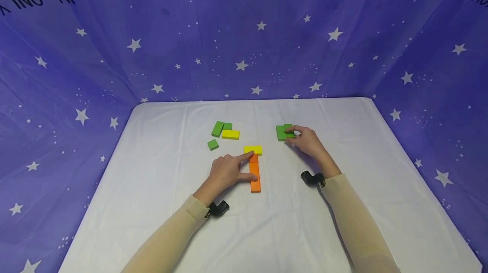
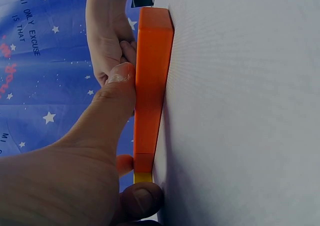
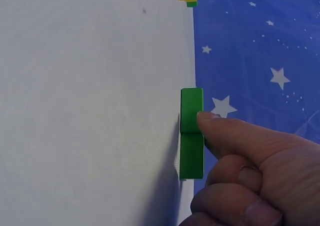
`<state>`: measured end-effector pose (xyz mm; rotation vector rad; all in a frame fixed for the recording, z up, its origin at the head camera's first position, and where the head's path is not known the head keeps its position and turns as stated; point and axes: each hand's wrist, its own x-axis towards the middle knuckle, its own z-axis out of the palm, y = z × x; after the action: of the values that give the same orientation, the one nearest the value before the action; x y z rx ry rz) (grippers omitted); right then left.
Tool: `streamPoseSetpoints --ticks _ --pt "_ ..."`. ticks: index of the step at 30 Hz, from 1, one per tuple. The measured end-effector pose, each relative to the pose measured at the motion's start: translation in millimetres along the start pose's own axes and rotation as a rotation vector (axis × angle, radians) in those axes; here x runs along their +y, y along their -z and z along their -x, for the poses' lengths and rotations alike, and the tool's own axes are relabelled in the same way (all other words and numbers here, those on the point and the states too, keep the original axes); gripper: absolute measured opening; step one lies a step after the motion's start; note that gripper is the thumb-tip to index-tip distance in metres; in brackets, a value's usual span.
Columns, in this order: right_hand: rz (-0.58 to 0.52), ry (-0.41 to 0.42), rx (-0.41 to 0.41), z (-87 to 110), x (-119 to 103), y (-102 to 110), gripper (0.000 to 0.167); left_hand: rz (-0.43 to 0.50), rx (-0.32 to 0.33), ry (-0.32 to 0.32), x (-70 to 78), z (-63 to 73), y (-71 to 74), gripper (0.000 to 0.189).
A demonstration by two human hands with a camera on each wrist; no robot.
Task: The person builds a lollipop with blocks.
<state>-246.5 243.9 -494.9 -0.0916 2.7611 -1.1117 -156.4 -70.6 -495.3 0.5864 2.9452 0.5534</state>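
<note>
So, closest to the camera there's a white-covered table [image 1: 286, 230] with two beige sleeves coming in over it, left sleeve [image 1: 164, 239] and right sleeve [image 1: 356, 222], each with a black gadget [image 1: 219, 208] at the cuff.

Next up is the left hand [image 1: 225, 172]. Thumb and forefinger are spread pretty wide: thumb pressed against the side of a long orange block [image 1: 255, 187], forefinger reaching out to a yellow crosspiece [image 1: 257, 149]. Between those two sits a short orange block [image 1: 254, 158], butted end to end with the long one, and the yellow lies across the far end, so it all makes a T shape flat on the cloth.

A little further and to the left, a small green block [image 1: 213, 145] sits by itself, slightly turned.

Right hand [image 1: 306, 140] is over at the green cluster [image 1: 280, 136], several blocks packed side by side. Grip's narrow here, thumb and forefinger pinching the cluster, though the hand hides part of it.

About as far out on the left, a longer green block [image 1: 217, 129] leans at an angle beside a smaller green piece [image 1: 227, 126], with a loose yellow block [image 1: 230, 135] right in front.

Behind everything hangs a purple-blue curtain [image 1: 213, 78] with white stars and upside-down lettering.
</note>
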Motion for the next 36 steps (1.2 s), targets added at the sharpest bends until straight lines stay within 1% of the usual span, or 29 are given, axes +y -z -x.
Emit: streamPoseSetpoints --ticks 6,13,21,29,36 --pt "-0.013 -0.003 -0.013 2.7 -4 -1 0.038 0.004 -0.004 0.002 0.1 -0.1 -0.3 0.089" --pt "-0.002 -0.002 -0.019 1.5 -5 -2 0.044 0.001 -0.008 -0.003 0.3 -0.2 0.2 0.089" --pt "-0.02 0.007 -0.036 1.2 -5 -3 0.042 -0.01 0.001 -0.009 0.2 -0.3 -0.2 0.09" --pt "-0.065 0.014 -0.038 3.6 -13 -9 0.043 -0.004 0.002 -0.011 -0.1 1.3 0.5 0.089" --pt "-0.081 0.016 -0.033 4.0 -21 -8 0.042 -0.005 0.005 -0.018 -0.9 -0.2 0.9 0.089"
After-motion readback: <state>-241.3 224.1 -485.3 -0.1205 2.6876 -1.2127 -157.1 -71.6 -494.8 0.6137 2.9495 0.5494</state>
